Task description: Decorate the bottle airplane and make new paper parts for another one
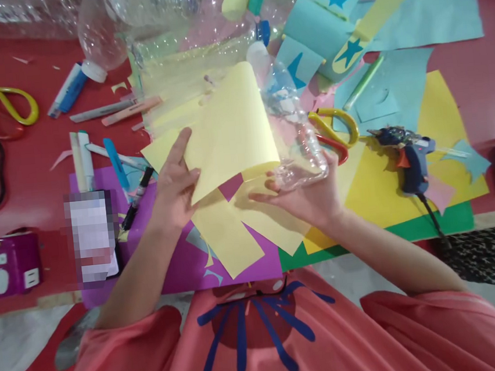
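Observation:
A pale yellow sheet (229, 135) curves over in the middle of the view, its right side bent round. My left hand (177, 186) grips its left edge, with fingers on top of the paper. A clear plastic bottle (301, 151) lies against the sheet's right side, and my right hand (307, 194) holds its lower end from below, fingers reaching left under the sheet. Cut pale yellow pieces (230, 239) lie below the hands on a purple sheet (176, 268). Part of the bottle is hidden behind the yellow sheet.
Yellow-handled scissors (341, 121) and a blue glue gun (414, 163) lie to the right. Blue star-decorated paper pieces (320, 32) stand behind. Several plastic bottles (102, 36), pens (116, 163), a phone (92, 235) and more scissors (14, 106) are on the left.

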Available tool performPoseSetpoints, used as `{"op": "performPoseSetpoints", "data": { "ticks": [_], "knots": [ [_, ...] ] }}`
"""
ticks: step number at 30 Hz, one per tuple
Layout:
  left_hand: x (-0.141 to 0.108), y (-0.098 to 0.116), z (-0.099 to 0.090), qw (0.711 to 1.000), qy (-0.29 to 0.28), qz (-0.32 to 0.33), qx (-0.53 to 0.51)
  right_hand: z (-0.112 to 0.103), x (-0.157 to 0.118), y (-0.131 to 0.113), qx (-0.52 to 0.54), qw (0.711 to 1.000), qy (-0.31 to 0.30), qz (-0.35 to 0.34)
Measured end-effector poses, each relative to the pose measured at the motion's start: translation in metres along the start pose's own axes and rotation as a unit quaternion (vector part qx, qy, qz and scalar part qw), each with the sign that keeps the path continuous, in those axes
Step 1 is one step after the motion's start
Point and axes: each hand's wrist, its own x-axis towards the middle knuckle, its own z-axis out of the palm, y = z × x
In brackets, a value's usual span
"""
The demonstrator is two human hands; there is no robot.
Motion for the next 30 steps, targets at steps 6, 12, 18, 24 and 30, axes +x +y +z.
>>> {"op": "performPoseSetpoints", "data": {
  "ticks": [6, 12, 18, 24, 30],
  "knots": [
    [-0.007, -0.001, 0.013, 0.989, -0.061, -0.055, -0.123, 0.02, 0.004, 0.006, -0.02, 0.998, 0.0, -0.066],
    [-0.01, 0.005, 0.009, 0.977, -0.137, -0.094, -0.131, 0.02, 0.008, -0.02, 0.005, 0.989, 0.054, -0.135],
    [-0.007, 0.008, 0.005, 0.98, -0.128, -0.102, -0.116, -0.004, -0.007, -0.042, 0.002, 0.977, -0.04, -0.208],
    [-0.001, -0.003, 0.005, 0.999, -0.042, -0.027, -0.005, -0.03, -0.024, -0.061, 0.076, 0.947, 0.033, -0.311],
    [-0.002, -0.004, 0.009, 0.999, -0.023, -0.025, 0.042, -0.036, -0.04, -0.054, -0.259, 0.839, 0.302, -0.371]
  ]
}}
